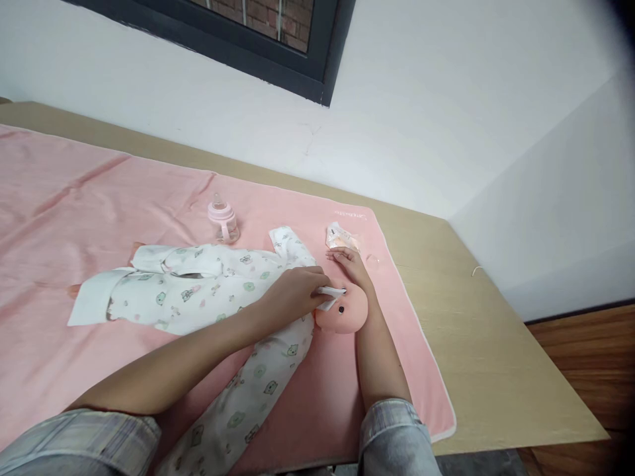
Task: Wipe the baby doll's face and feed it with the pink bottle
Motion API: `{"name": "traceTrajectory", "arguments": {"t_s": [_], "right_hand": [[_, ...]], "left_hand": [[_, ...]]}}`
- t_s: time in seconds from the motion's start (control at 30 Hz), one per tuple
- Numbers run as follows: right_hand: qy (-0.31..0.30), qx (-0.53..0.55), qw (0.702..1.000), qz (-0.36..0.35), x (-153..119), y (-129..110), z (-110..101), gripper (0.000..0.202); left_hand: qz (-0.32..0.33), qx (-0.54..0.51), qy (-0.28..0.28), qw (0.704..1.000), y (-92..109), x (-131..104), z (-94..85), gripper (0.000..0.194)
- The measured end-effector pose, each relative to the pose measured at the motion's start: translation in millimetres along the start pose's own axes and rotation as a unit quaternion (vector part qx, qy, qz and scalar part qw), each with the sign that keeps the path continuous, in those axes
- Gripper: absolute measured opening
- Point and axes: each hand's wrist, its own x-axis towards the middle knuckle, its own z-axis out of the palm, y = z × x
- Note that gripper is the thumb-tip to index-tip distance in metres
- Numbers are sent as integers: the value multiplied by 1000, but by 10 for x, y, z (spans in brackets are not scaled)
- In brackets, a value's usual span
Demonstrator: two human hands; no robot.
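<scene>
While the left hand [297, 289] is clamping its fingers on a white wipe [327, 303] over the face of the baby doll [218, 287], the right hand [353, 266] is resting, fingers a bit apart, by a plastic packet [341, 235] at the head's twelve o'clock. The doll is lying on a pink mat [124, 215]. A pink baby bottle [223, 221] is standing at ten o'clock. The mat's white writing [350, 213] is looking too small to read.

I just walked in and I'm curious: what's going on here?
The person's left hand holds a folded white tissue or cloth at the face of a doll lying on a pink blanket. The right hand is beside the doll's head, fingers by a small packet. A baby bottle stands nearby.
</scene>
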Motion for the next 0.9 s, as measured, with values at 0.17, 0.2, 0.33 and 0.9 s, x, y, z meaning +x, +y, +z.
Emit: {"name": "traceTrajectory", "arguments": {"t_s": [0.17,0.2,0.33,0.9], "right_hand": [[-1,2,1000,1,-2,7,-8,39],[-2,2,1000,2,-3,9,-11,38],[-4,2,1000,5,-5,14,-17,38],[-4,1,1000,2,-2,16,-13,36]], "left_hand": [[-18,6,3,1000,17,15,-6,16],[-18,6,1,1000,19,15,-5,16],[-13,6,9,1000,13,10,9,18],[-26,22,58,998,-25,36,-76,15]]}}
